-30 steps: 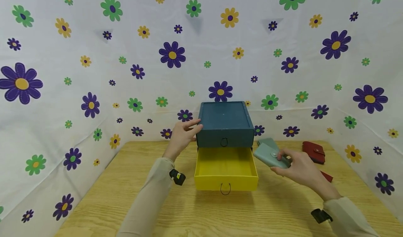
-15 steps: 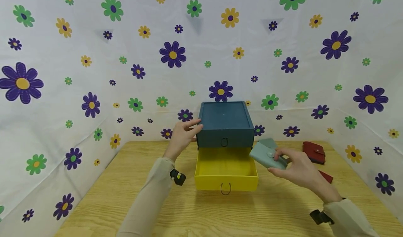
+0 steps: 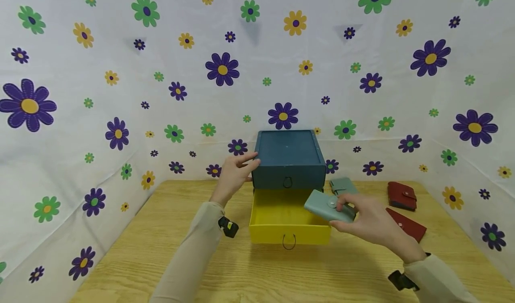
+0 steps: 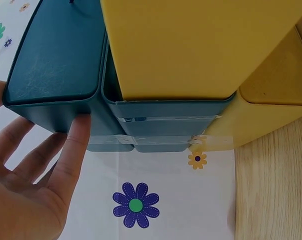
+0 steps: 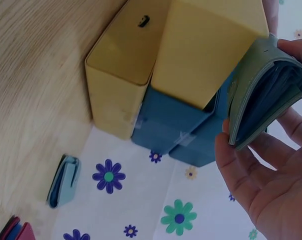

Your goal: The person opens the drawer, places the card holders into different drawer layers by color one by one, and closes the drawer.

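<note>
A light teal wallet [image 3: 323,206] with a snap strap is pinched between the thumb and fingers of my right hand [image 3: 372,220]. In the right wrist view the wallet [image 5: 261,92] shows its open edge, with layered sleeves inside. It overlaps the right side of a pulled-out yellow drawer [image 3: 269,234] in the head view. That drawer belongs to a stacked unit with a dark teal top section [image 3: 287,149]. My left hand [image 3: 232,178] rests extended fingers against the left side of this top section; the left wrist view shows its fingertips [image 4: 81,122] touching the wall.
Another teal wallet [image 3: 343,185] lies on the wooden table [image 3: 193,258] right of the unit. Two red wallets, one with a strap [image 3: 402,195] and one slanted nearer [image 3: 411,226], lie farther right. A yellow bottom section [image 4: 276,90] sits under the pulled-out drawer. Flowered cloth hangs behind.
My right hand has moved left with the teal wallet, from beside the yellow drawer to over its right side. More of the other teal and red wallets shows. The left hand stays put.
</note>
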`<state>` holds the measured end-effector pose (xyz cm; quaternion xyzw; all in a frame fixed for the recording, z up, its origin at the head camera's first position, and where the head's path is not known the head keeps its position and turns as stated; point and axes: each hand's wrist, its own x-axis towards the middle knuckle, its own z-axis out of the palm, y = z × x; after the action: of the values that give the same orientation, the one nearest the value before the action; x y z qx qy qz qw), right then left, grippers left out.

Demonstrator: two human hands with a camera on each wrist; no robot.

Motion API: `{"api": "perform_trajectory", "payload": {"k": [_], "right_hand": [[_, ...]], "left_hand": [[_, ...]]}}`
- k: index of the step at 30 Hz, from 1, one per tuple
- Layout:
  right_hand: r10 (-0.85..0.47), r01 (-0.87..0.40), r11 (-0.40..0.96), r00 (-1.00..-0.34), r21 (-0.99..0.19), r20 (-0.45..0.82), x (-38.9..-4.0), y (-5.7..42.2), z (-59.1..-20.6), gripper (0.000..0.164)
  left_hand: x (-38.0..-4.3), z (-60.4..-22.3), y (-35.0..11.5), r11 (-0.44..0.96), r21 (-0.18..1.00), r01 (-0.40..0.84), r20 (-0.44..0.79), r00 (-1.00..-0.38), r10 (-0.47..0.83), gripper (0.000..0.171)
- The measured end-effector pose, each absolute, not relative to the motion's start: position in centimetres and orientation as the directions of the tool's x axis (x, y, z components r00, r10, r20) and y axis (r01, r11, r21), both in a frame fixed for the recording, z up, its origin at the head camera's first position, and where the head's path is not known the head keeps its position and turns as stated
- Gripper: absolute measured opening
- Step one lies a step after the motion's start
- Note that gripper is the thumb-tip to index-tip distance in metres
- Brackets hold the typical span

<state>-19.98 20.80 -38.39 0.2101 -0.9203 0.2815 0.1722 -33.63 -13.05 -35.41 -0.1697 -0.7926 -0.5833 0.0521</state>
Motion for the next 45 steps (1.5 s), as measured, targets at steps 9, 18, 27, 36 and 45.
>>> {"api": "perform_trajectory", "payload": {"k": [9,18,27,36,45], "right_hand": [[-0.337,-0.509,0.764,-0.838,-0.396,0.429,-20.0,18.2,-37.4,0.028],[-0.388,-0.536,0.766,-0.826,-0.355,0.41,-20.5,15.9,-36.6,0.029],[-0.356,-0.469,0.769,-0.879,-0.434,0.318,-21.5,13.7,-36.3,0.026],[-0.268,-0.327,0.787,-0.945,-0.523,0.188,-22.4,11.5,-35.5,0.024],[-0.216,-0.229,0.848,-0.973,-0.478,0.083,-24.2,9.5,-35.8,0.029]], "left_hand": [[-33.6,-35.5,-13.1,0.271,0.902,0.337,0.289,-0.936,0.202,0.044],[-33.6,-35.4,-12.9,0.284,0.899,0.333,0.284,-0.938,0.198,0.044],[-33.7,-35.2,-12.8,0.278,0.9,0.335,0.287,-0.937,0.199,0.044],[-33.8,-35.1,-12.7,0.276,0.901,0.336,0.289,-0.937,0.197,0.045],[-33.6,-35.1,-12.7,0.269,0.912,0.31,0.264,-0.945,0.194,0.046]]}}
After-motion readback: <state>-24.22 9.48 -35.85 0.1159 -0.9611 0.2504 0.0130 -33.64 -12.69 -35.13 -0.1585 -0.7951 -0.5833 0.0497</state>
